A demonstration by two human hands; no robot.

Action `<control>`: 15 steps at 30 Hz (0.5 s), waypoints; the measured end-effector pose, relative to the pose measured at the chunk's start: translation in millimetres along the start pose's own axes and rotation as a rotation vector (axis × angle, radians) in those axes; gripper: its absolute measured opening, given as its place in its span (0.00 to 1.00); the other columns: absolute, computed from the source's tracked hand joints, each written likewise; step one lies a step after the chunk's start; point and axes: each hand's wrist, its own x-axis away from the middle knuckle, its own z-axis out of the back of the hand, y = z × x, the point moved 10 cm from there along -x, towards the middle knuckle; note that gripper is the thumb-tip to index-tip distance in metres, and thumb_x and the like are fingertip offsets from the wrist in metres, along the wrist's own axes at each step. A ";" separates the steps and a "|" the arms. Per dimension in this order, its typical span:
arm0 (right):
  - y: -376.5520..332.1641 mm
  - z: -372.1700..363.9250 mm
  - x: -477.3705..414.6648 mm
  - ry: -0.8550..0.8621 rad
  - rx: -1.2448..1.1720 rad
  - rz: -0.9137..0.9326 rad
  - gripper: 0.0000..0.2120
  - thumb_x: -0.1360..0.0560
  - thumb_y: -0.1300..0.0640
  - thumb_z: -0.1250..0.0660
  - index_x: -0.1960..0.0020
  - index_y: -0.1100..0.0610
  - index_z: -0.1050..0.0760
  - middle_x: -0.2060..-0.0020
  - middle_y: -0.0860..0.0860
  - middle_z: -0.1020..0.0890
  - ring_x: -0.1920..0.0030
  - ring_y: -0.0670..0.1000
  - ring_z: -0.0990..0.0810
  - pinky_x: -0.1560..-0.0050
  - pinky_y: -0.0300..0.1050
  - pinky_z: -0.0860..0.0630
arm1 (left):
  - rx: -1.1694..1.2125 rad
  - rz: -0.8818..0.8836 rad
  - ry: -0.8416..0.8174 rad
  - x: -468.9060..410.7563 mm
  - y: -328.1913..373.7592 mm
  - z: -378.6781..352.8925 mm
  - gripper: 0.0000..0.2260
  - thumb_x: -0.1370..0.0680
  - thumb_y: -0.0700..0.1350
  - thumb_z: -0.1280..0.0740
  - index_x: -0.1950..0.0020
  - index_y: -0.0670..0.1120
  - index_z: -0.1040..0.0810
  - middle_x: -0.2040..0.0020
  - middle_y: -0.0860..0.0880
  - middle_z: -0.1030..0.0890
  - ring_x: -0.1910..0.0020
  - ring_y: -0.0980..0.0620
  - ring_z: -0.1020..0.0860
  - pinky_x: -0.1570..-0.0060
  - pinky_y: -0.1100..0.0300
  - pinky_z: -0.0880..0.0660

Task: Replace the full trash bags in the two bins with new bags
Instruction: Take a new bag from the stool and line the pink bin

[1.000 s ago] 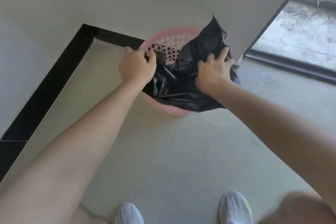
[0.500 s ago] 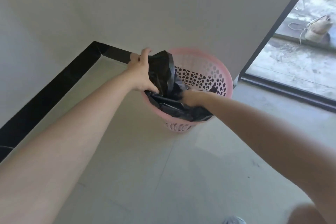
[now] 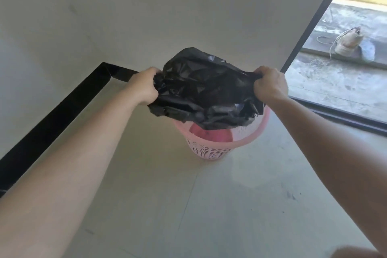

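Where black bag [image 3: 206, 88] hangs, bin [image 3: 211, 148] rim half-hidden.

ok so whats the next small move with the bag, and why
Probably lower the black bag into the pink bin: the left hand and right hand hold it stretched just above the rim, and the bin's bottom shows bare.

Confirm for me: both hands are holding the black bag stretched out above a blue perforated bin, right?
Not quite. The bin is pink, not blue, as the head view shows. The rest holds: the left hand and right hand hold the black bag stretched out above it.
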 end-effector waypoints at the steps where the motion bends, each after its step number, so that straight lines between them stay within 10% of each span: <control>1: -3.3 -5.3 1.5 -0.039 -0.018 0.018 0.18 0.29 0.60 0.43 0.46 0.50 0.20 0.51 0.57 0.18 0.55 0.58 0.25 0.53 0.48 0.26 | 0.030 0.013 -0.103 1.1 3.2 -10.1 0.28 0.26 0.33 0.39 0.26 0.49 0.34 0.34 0.43 0.26 0.38 0.40 0.26 0.42 0.47 0.25; 4: -18.2 -25.2 7.5 -0.137 0.034 0.103 0.18 0.27 0.39 0.45 0.48 0.47 0.24 0.57 0.53 0.19 0.56 0.57 0.23 0.59 0.46 0.29 | -0.040 0.147 -0.319 1.7 -3.1 -34.5 0.33 0.30 0.44 0.33 0.26 0.48 0.39 0.31 0.42 0.34 0.34 0.40 0.31 0.35 0.46 0.29; 7: -29.3 -28.6 8.4 -0.096 0.112 0.158 0.30 0.27 0.25 0.53 0.52 0.47 0.26 0.63 0.48 0.21 0.61 0.54 0.22 0.59 0.46 0.25 | 0.049 0.141 -0.116 -12.7 8.1 -19.9 0.40 0.29 0.58 0.32 0.23 0.50 0.46 0.24 0.45 0.43 0.24 0.42 0.46 0.28 0.43 0.40; 10: -36.5 -19.0 7.7 0.017 0.078 0.227 0.25 0.20 0.36 0.49 0.66 0.52 0.31 0.70 0.47 0.25 0.63 0.58 0.21 0.63 0.45 0.31 | 0.040 0.078 0.049 -23.0 20.0 -19.3 0.33 0.23 0.67 0.43 0.24 0.50 0.42 0.26 0.46 0.34 0.26 0.41 0.39 0.29 0.40 0.42; 15: -27.8 -6.1 -5.0 0.098 0.027 0.234 0.23 0.18 0.41 0.46 0.65 0.53 0.30 0.65 0.54 0.23 0.62 0.59 0.23 0.60 0.49 0.27 | 0.149 -0.063 0.239 -33.4 25.0 -28.3 0.12 0.19 0.51 0.39 0.46 0.45 0.19 0.45 0.45 0.19 0.47 0.44 0.21 0.50 0.55 0.28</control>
